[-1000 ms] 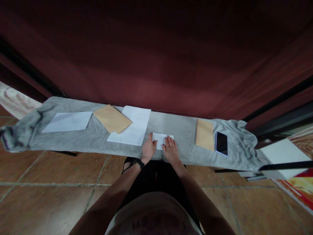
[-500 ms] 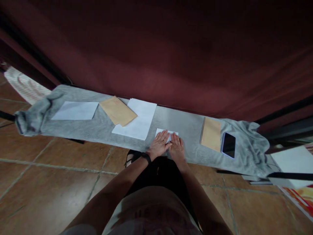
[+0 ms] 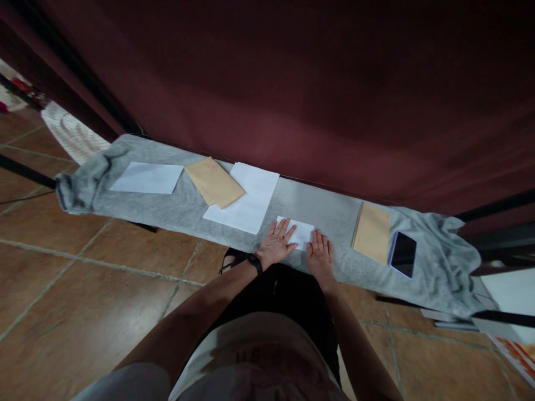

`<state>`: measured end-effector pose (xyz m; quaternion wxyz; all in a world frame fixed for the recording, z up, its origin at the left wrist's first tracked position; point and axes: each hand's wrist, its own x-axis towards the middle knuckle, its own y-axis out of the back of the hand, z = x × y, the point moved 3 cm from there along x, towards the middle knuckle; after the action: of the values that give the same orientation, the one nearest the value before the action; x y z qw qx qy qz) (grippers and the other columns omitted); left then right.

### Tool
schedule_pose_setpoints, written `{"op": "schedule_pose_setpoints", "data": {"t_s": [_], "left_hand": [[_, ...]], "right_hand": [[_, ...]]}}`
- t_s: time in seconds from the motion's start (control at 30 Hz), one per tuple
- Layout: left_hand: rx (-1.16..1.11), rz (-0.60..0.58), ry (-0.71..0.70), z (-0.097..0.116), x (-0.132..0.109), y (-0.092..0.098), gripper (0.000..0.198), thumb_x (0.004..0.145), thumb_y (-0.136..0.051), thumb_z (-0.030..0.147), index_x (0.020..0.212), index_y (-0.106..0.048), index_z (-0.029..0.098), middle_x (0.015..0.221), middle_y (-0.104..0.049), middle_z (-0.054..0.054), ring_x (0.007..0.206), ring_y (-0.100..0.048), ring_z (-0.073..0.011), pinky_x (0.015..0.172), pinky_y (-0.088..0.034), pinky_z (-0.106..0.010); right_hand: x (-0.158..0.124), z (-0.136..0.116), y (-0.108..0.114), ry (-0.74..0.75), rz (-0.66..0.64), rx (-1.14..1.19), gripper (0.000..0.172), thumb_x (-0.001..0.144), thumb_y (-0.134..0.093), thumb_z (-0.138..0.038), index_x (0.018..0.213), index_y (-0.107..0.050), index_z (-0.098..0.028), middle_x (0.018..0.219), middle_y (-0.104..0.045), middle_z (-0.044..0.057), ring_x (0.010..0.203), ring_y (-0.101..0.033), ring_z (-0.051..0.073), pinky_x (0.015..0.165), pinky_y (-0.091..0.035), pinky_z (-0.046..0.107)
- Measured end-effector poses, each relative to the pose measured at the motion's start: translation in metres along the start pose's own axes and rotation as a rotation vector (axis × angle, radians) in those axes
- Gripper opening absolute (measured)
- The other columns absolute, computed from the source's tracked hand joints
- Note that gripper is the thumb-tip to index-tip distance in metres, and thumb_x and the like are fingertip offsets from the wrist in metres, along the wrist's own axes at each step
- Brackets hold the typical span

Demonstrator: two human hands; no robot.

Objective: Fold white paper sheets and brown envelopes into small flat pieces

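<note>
A small folded white paper (image 3: pixel 301 231) lies flat on the grey cloth (image 3: pixel 167 217) in front of me. My left hand (image 3: pixel 276 244) rests on the paper's left part with its fingers spread, a dark band around the wrist. At the paper's right edge, my right hand (image 3: pixel 321 255) lies flat with fingers stretched out. Neither hand grips anything. Left of my hands are larger white sheets (image 3: pixel 254 195), partly covered by a brown envelope (image 3: pixel 217 184).
Another white sheet (image 3: pixel 146 178) lies at the far left of the covered bench. To the right are a stack of brown envelopes (image 3: pixel 371 231) and a phone (image 3: pixel 403 254). A dark red curtain (image 3: pixel 267 100) hangs behind, and tiled floor (image 3: pixel 96 295) lies in front.
My hands have moved apart, the right one sliding toward the paper's right edge, so more of the paper shows. The whole view has shifted and tilted slightly.
</note>
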<state>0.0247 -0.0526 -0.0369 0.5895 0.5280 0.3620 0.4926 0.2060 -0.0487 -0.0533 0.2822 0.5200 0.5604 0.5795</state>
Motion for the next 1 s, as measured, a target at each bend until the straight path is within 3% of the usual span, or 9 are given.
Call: {"op": "schedule_pose_setpoints", "data": {"t_s": [0.1, 0.23, 0.43, 0.67, 0.8, 1.0], "left_hand": [[0.007, -0.008, 0.004, 0.001, 0.001, 0.0, 0.068, 0.101, -0.044, 0.052, 0.156, -0.035, 0.014, 0.166, -0.025, -0.017, 0.154, -0.022, -0.032, 0.126, -0.015, -0.052], [0.009, -0.016, 0.005, 0.003, 0.001, 0.001, 0.068, 0.1, -0.046, 0.048, 0.156, -0.034, 0.012, 0.166, -0.024, -0.017, 0.155, -0.02, -0.0319, 0.126, -0.013, -0.052], [0.0, -0.019, -0.123, 0.016, 0.005, -0.004, 0.057, 0.103, -0.035, 0.035, 0.156, -0.035, 0.012, 0.165, -0.028, -0.011, 0.155, -0.021, -0.0235, 0.128, -0.012, -0.046], [-0.062, -0.021, -0.129, 0.03, 0.026, -0.015, 0.053, 0.105, -0.026, 0.031, 0.153, -0.04, 0.015, 0.162, -0.037, -0.008, 0.153, -0.025, -0.0188, 0.128, -0.015, -0.043], [-0.066, 0.01, -0.113, 0.028, 0.031, -0.015, 0.054, 0.106, -0.024, 0.034, 0.154, -0.039, 0.013, 0.163, -0.034, -0.008, 0.154, -0.024, -0.0183, 0.127, -0.016, -0.042], [-0.038, 0.014, -0.048, 0.012, 0.028, -0.011, 0.057, 0.105, -0.026, 0.034, 0.155, -0.037, 0.009, 0.164, -0.031, -0.012, 0.154, -0.022, -0.0208, 0.127, -0.017, -0.042]], "right_hand": [[-0.001, -0.004, 0.003, -0.024, 0.027, 0.013, 0.055, 0.105, -0.028, -0.028, 0.155, -0.035, -0.008, 0.158, -0.041, 0.02, 0.146, -0.037, 0.031, 0.118, -0.03, 0.055], [-0.003, -0.021, 0.004, 0.064, -0.012, 0.035, 0.055, 0.106, -0.029, -0.031, 0.155, -0.035, -0.007, 0.159, -0.04, 0.019, 0.146, -0.037, 0.03, 0.119, -0.029, 0.053], [-0.007, -0.029, 0.004, 0.09, -0.027, 0.002, 0.056, 0.105, -0.029, -0.029, 0.154, -0.036, -0.003, 0.159, -0.038, 0.021, 0.147, -0.035, 0.03, 0.121, -0.025, 0.053], [-0.009, -0.029, 0.003, 0.107, 0.004, -0.047, 0.055, 0.101, -0.031, -0.019, 0.153, -0.038, -0.001, 0.158, -0.039, 0.023, 0.149, -0.033, 0.03, 0.121, -0.025, 0.053], [-0.008, -0.032, 0.004, 0.128, -0.006, -0.059, 0.051, 0.101, -0.034, -0.018, 0.148, -0.046, -0.001, 0.157, -0.04, 0.023, 0.148, -0.035, 0.032, 0.12, -0.025, 0.055], [-0.005, -0.03, 0.003, 0.048, 0.019, -0.018, 0.054, 0.105, -0.032, -0.026, 0.153, -0.038, -0.002, 0.157, -0.041, 0.023, 0.146, -0.038, 0.032, 0.119, -0.029, 0.052]]}}
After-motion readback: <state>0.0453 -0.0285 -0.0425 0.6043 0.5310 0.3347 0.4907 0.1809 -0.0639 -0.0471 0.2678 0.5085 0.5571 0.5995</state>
